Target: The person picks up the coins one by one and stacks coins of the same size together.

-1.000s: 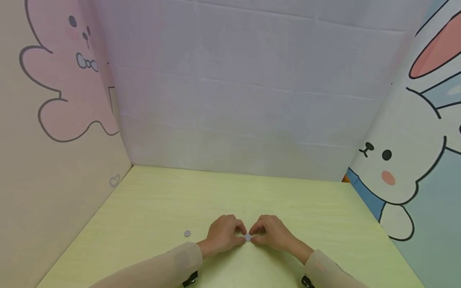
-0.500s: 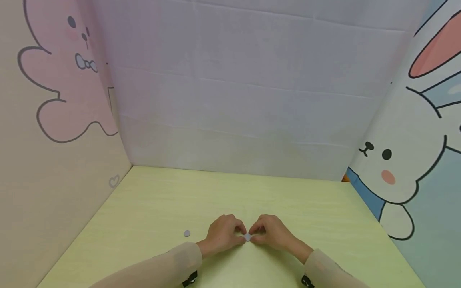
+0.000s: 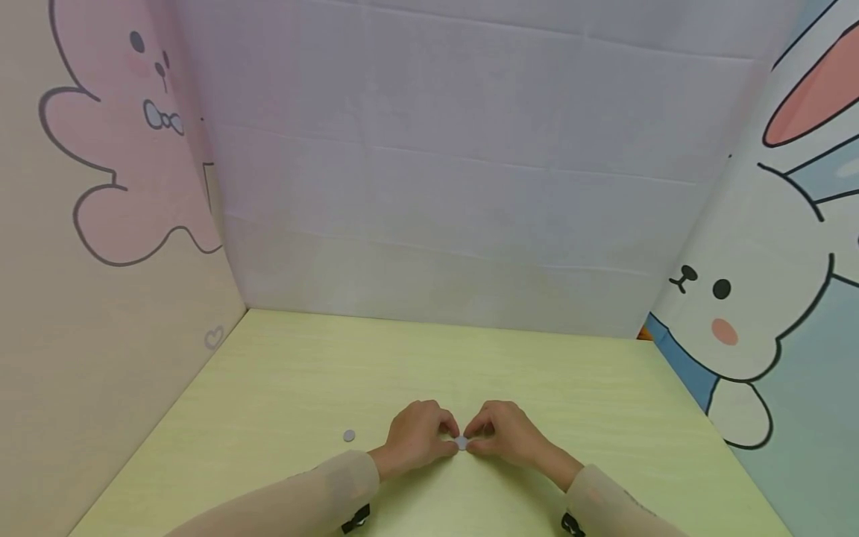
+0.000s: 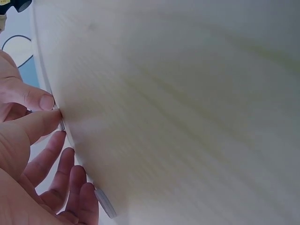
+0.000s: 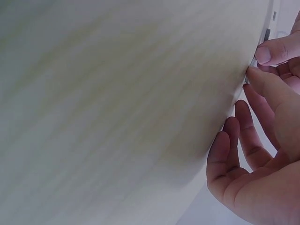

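Right hand fingertips pressed at edge of pale green tabletop; other fingers loosely curled.

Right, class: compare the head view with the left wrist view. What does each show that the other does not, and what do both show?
Only the head view shows both sleeves, the right hand whole, the cartoon rabbit panel, the pink panel and the white back wall.

Only the left wrist view shows the left hand's curled fingers from close up and the table's grain.

Both show the left hand, the small grey disc pinched between the two hands, a second grey disc lying apart on the table, and the pale green table.
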`<action>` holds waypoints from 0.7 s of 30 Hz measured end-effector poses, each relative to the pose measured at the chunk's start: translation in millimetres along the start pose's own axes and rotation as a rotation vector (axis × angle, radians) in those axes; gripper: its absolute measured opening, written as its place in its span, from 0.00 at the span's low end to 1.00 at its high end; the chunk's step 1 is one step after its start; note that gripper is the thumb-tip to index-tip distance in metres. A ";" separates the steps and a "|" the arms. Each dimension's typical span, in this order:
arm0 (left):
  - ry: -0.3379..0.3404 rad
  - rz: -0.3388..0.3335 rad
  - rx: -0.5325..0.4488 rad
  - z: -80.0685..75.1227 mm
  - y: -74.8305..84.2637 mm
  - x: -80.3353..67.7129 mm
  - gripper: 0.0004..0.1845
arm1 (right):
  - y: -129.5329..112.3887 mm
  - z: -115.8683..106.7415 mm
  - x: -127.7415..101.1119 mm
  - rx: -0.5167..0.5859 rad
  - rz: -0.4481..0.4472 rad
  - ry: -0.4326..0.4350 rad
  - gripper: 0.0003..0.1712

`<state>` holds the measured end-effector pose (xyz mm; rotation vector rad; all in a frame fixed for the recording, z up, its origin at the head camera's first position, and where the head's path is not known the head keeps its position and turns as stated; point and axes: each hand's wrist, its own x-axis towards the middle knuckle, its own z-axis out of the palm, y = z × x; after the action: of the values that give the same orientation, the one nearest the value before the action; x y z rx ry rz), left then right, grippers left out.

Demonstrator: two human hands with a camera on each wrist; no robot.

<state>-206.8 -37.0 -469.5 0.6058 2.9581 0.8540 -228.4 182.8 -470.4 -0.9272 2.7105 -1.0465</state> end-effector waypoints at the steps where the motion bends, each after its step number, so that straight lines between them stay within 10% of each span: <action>1: 0.000 -0.001 0.000 -0.2 0.2 0.0 0.06 | 0.1 0.1 0.0 -0.001 0.000 0.001 0.05; 21: 0.008 0.001 0.000 -0.5 0.3 -0.8 0.07 | -1.3 0.1 -0.3 -0.006 0.024 -0.002 0.05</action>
<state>-206.0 -37.3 -469.0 0.6050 2.9651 0.8587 -227.5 182.2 -469.7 -0.8939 2.7176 -1.0324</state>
